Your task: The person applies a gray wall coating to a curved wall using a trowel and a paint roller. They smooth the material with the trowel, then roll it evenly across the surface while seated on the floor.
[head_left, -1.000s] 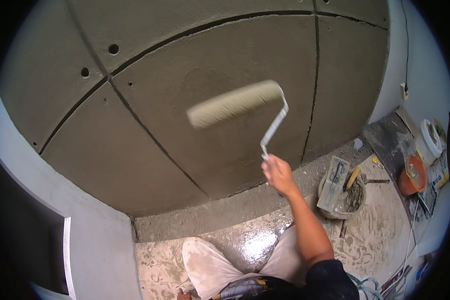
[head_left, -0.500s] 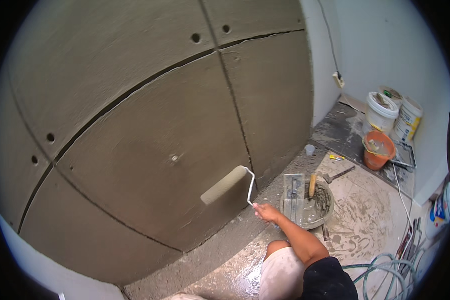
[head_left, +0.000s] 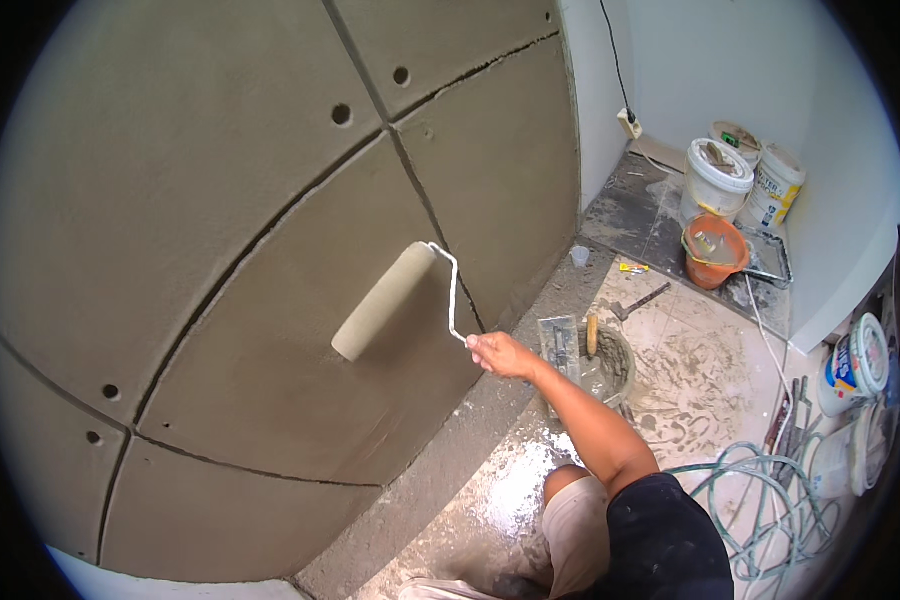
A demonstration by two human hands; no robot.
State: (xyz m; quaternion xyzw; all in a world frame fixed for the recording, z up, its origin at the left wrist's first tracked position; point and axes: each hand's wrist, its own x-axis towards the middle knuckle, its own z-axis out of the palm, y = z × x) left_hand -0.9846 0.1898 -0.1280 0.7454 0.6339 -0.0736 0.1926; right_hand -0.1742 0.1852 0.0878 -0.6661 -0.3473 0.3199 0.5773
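My right hand (head_left: 502, 356) is closed around the handle of a paint roller (head_left: 385, 300), whose white bent wire frame runs up to a long pale sleeve. The sleeve slants across the face of a grey-brown plastered wall (head_left: 270, 350); whether it presses on the surface is hard to tell. Dark grooves divide this wall into panels, with small round holes near their corners. Beyond my forearm stands a round mortar tub (head_left: 622, 372), a flat steel trowel (head_left: 558, 345) across its rim and a wooden-handled tool (head_left: 592, 335) in it. My left hand is out of the picture.
White buckets (head_left: 718, 180) and an orange bucket (head_left: 715, 255) stand in the far right corner beside a tray (head_left: 770, 258). A hammer (head_left: 642, 303) lies on the mortar-smeared floor. At right are a coiled hose (head_left: 760, 510) and another bucket (head_left: 855, 365). A socket block (head_left: 629, 124) hangs on a cable.
The roller in my right hand has moved up the wall and is tilted more steeply. The whole view has shifted, so the buckets and tub appear further left.
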